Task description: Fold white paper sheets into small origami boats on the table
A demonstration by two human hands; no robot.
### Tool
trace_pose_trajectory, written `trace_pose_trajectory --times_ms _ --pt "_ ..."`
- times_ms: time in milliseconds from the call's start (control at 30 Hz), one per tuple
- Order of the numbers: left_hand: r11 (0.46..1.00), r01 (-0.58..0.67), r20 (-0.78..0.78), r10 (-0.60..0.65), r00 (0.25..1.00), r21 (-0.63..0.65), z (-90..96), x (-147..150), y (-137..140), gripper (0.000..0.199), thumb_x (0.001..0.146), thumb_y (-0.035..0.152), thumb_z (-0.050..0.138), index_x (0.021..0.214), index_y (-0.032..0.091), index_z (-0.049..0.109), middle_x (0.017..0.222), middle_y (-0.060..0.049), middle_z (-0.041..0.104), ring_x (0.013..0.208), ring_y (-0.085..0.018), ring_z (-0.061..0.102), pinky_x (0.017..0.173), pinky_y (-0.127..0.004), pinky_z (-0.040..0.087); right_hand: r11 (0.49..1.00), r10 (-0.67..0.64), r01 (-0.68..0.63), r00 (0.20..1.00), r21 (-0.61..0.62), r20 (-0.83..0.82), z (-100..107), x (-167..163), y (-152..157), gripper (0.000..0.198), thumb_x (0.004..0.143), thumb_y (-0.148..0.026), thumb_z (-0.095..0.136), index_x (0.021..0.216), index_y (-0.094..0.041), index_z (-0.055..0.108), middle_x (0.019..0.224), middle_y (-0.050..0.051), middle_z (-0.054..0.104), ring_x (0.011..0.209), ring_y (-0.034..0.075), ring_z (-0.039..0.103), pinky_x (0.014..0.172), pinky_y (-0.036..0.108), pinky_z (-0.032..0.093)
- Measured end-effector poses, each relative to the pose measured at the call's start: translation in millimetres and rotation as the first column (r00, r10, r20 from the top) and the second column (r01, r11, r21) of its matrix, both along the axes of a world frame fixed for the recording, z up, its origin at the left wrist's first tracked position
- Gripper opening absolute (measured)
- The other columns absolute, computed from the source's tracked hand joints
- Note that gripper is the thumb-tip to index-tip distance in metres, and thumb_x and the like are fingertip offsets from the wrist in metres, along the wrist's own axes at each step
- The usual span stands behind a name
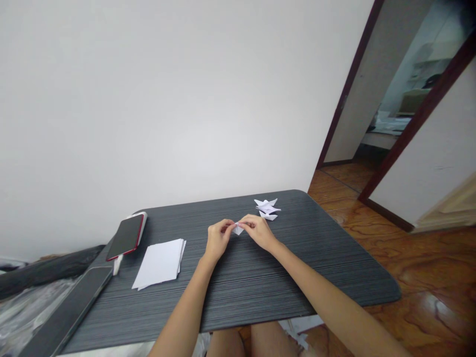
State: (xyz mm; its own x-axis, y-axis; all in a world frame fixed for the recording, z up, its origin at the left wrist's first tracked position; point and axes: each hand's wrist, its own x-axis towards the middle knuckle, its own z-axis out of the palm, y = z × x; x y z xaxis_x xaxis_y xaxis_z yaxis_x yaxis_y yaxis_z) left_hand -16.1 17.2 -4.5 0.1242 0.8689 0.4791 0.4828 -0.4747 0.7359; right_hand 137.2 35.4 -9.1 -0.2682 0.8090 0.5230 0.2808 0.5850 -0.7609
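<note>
Between my two hands is a small piece of folded white paper (238,230), held a little above the dark table. My left hand (218,238) pinches its left side between thumb and fingers. Its right side is pinched by my right hand (259,231). The fingertips cover much of the paper, so its full shape is hidden. Just beyond my right hand lie several folded white paper figures (267,206) with pointed ends, close together on the table.
A stack of white paper squares (159,263) lies left on the dark wood-grain table (260,292). Farther left, a red-edged phone or tablet (128,235) rests on a white stand, near a long dark device (84,297). A white wall (193,109) rises behind; a doorway stands right.
</note>
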Motion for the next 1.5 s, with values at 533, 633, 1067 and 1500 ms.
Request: trace_pose_trajectory --times_ms 533,633,1067,1500 --pt "0.999 -0.007 0.071 0.011 0.997 -0.044 -2.9 1.9 -1.6 0.021 0.075 0.031 0.051 0.072 0.015 0.063 0.067 -0.004 0.066 0.055 -0.013 0.061 0.055 -0.022 0.049 0.994 0.022 -0.022 1.000 -0.105 -0.001 -4.4 3.7 6.5 0.018 0.074 -0.026 0.053 0.069 -0.014 0.065 0.070 0.005 0.063 0.064 0.013 0.056 0.059 0.024 0.043" --pt "0.999 -0.028 0.059 0.031 0.998 -0.045 0.0 1.7 -2.7 0.021 0.075 0.032 0.051 0.073 0.015 0.064 0.068 -0.004 0.066 0.056 -0.014 0.061 0.056 -0.024 0.050 0.992 0.039 -0.043 0.999 -0.118 -0.038 -5.7 3.9 7.7 0.018 0.074 -0.027 0.053 0.068 -0.014 0.065 0.070 0.005 0.062 0.064 0.014 0.056 0.058 0.025 0.043" --pt "0.998 -0.063 0.271 0.067 0.960 -0.025 -2.4 3.3 -0.1 0.020 0.078 0.032 0.046 0.080 0.015 0.057 0.079 -0.005 0.063 0.067 -0.014 0.059 0.061 -0.024 0.049 0.953 0.032 -0.123 0.950 -0.278 -0.312 -3.8 0.0 6.9 0.022 0.072 -0.036 0.053 0.072 -0.014 0.054 0.045 -0.004 0.045 0.037 0.007 0.041 0.038 0.020 0.031" --pt "0.997 -0.055 0.411 0.073 0.909 -0.054 -5.0 8.0 4.9 0.015 0.083 0.032 0.037 0.083 0.018 0.041 0.086 -0.005 0.058 0.072 -0.012 0.058 0.066 -0.026 0.049 0.955 0.024 -0.143 0.910 -0.260 -0.413 -1.7 -4.1 4.1 0.023 0.078 -0.039 0.045 0.080 -0.017 0.042 0.055 -0.002 0.055 0.043 0.011 0.058 0.039 0.020 0.042"
